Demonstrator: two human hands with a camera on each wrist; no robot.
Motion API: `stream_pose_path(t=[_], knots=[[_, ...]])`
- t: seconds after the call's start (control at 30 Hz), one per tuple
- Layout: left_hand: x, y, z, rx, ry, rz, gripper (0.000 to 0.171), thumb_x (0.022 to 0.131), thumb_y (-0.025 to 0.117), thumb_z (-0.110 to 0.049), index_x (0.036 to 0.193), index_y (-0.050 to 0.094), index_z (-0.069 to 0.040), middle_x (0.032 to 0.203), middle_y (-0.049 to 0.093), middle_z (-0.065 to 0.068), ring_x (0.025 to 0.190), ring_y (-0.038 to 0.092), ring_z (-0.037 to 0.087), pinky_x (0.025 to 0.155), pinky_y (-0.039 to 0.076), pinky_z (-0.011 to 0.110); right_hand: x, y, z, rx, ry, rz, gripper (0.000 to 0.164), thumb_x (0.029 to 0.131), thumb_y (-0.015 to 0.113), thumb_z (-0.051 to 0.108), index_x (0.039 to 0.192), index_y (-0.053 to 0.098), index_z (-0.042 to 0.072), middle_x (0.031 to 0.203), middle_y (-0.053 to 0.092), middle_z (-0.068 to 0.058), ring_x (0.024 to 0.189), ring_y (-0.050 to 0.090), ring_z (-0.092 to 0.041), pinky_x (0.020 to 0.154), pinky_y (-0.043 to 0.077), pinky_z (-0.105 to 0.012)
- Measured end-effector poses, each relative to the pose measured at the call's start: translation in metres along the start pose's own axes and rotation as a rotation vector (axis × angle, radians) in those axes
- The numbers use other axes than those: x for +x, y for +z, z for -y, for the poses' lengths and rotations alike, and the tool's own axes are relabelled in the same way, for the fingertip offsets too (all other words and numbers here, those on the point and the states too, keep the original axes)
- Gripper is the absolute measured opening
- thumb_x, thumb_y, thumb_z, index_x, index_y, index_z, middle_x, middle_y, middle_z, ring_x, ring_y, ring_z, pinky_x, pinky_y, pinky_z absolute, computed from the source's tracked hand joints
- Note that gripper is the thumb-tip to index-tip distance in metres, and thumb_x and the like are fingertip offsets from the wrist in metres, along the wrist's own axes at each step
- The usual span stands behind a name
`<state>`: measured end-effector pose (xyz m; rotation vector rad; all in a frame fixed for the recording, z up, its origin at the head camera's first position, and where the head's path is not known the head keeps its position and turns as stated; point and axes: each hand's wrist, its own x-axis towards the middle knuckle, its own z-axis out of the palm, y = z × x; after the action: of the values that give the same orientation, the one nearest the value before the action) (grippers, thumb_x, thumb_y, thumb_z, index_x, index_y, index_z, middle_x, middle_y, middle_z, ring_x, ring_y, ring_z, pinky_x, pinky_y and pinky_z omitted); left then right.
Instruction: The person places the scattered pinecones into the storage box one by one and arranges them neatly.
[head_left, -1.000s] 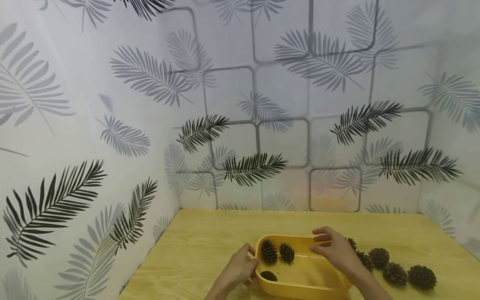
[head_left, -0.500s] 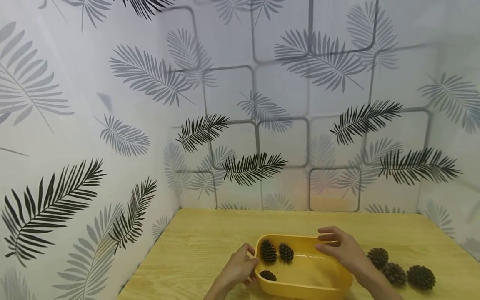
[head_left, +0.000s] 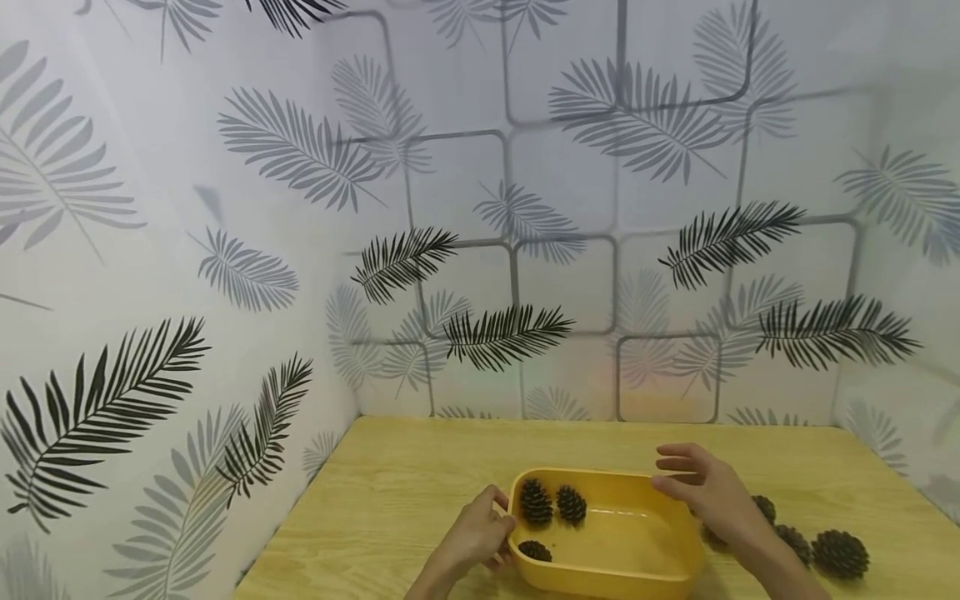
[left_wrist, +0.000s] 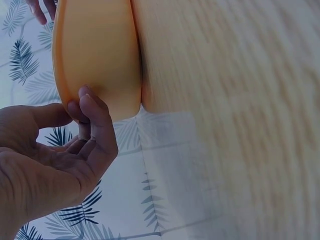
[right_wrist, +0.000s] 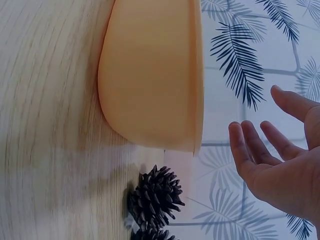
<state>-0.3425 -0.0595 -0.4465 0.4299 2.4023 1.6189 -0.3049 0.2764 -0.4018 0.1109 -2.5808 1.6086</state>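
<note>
One bare left hand (head_left: pixel 476 532) shows near my head camera, its grip clamped on the left end of a yellow, rounded rectangular, open-topped plastic tub (head_left: pixel 600 584), thumb and fingers pinching the rim. Over the tub's right end I see the bare right hand (head_left: pixel 712 497), its grip apart with the fingers loosely bent; my right wrist view shows it clear of the rim. Three dark brown, scaly pine cones (head_left: pixel 536 502) lie inside the tub at its left end, one toward the front, two side by side toward the back. Several loose pine cones (head_left: pixel 841 554) lie right of the tub, some partly hidden by the right hand and forearm. Everything sits on a yellow wood-grain desk (head_left: pixel 375 500). Beyond it I see white sheeting (head_left: pixel 450 192) printed with black and grey feathery leaves.
</note>
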Motion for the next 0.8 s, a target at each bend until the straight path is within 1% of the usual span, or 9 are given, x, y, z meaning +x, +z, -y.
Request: stream_pose_path(t=[0.1, 0.2, 0.37, 0.53, 0.63, 0.8], knots=[[0.000, 0.000, -0.001, -0.006, 0.000, 0.001, 0.018, 0.103, 0.059, -0.005, 0.118, 0.052, -0.001, 0.075, 0.064, 0.012, 0.055, 0.065, 0.017, 0.045, 0.056, 0.028, 0.000, -0.005, -0.002, -0.019, -0.011, -0.007, 0.066, 0.102, 0.070, 0.032, 0.151, 0.044, -0.003, 0.143, 0.056, -0.029, 0.119, 0.064, -0.039, 0.088, 0.059, -0.046], [0.000, 0.000, -0.001, -0.009, -0.003, 0.001, 0.018, 0.103, 0.059, -0.005, 0.118, 0.052, 0.000, 0.075, 0.064, 0.013, 0.055, 0.065, 0.017, 0.046, 0.056, 0.028, 0.001, -0.010, -0.004, -0.052, -0.025, -0.024, 0.066, 0.102, 0.069, 0.032, 0.151, 0.043, -0.004, 0.143, 0.056, -0.031, 0.123, 0.061, -0.043, 0.096, 0.058, -0.049], [0.000, 0.000, 0.000, -0.007, -0.006, 0.002, 0.018, 0.102, 0.059, -0.005, 0.118, 0.052, -0.001, 0.075, 0.064, 0.012, 0.055, 0.066, 0.017, 0.045, 0.055, 0.027, 0.000, -0.019, -0.008, -0.074, 0.000, -0.039, 0.068, 0.104, 0.067, 0.034, 0.153, 0.040, -0.005, 0.146, 0.052, -0.034, 0.128, 0.056, -0.049, 0.099, 0.055, -0.054], [0.001, 0.000, 0.002, -0.007, 0.005, -0.002, 0.017, 0.102, 0.059, -0.005, 0.117, 0.052, -0.001, 0.073, 0.064, 0.012, 0.054, 0.065, 0.016, 0.044, 0.054, 0.026, -0.001, -0.026, -0.012, -0.072, 0.017, -0.048, 0.070, 0.104, 0.066, 0.035, 0.153, 0.039, -0.005, 0.148, 0.050, -0.035, 0.130, 0.054, -0.051, 0.100, 0.053, -0.059], [0.001, -0.001, 0.002, -0.001, 0.012, -0.010, 0.017, 0.101, 0.059, -0.005, 0.116, 0.053, -0.001, 0.072, 0.064, 0.011, 0.054, 0.065, 0.016, 0.044, 0.054, 0.026, -0.001, -0.029, -0.012, -0.069, 0.040, -0.045, 0.072, 0.104, 0.066, 0.038, 0.154, 0.038, -0.005, 0.149, 0.048, -0.034, 0.131, 0.053, -0.051, 0.100, 0.053, -0.059], [0.000, 0.000, 0.000, 0.001, 0.013, -0.002, 0.017, 0.102, 0.059, -0.005, 0.116, 0.052, -0.001, 0.073, 0.064, 0.011, 0.054, 0.065, 0.016, 0.043, 0.053, 0.025, -0.004, -0.036, -0.015, -0.077, 0.062, -0.048, 0.074, 0.103, 0.066, 0.039, 0.154, 0.036, -0.006, 0.150, 0.045, -0.036, 0.132, 0.051, -0.053, 0.100, 0.054, -0.056]])
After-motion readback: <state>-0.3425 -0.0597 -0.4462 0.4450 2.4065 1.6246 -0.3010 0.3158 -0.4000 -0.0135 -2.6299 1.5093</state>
